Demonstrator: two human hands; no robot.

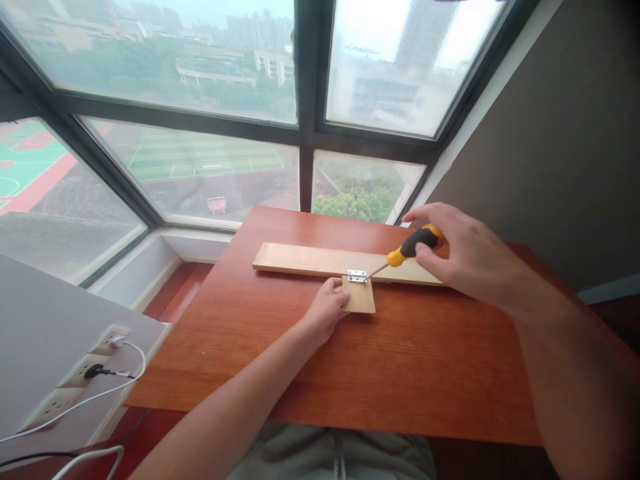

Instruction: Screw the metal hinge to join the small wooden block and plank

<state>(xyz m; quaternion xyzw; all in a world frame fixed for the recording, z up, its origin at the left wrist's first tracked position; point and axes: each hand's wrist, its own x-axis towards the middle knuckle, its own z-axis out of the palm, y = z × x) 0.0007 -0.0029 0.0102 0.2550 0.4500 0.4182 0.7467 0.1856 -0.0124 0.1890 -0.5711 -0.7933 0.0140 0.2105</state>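
My right hand [457,257] is closed around the yellow and black handle of a screwdriver [413,247]. Its shaft slants down to the left, and the tip meets the lower right part of a small silver hinge [357,275]. That hinge spans the seam between a long pale wooden board [305,259] and a small wooden piece [361,300]. With thumb and fingers, my left hand [330,303] grips the left edge of the small piece. The right end of the long board is hidden behind my right hand.
Everything lies on a reddish-brown wooden table [425,360]. Large windows with dark frames [307,133] rise behind it. At the left, a low wall carries power sockets [83,370] with plugged-in cables. A grey wall [545,133] stands to the right.
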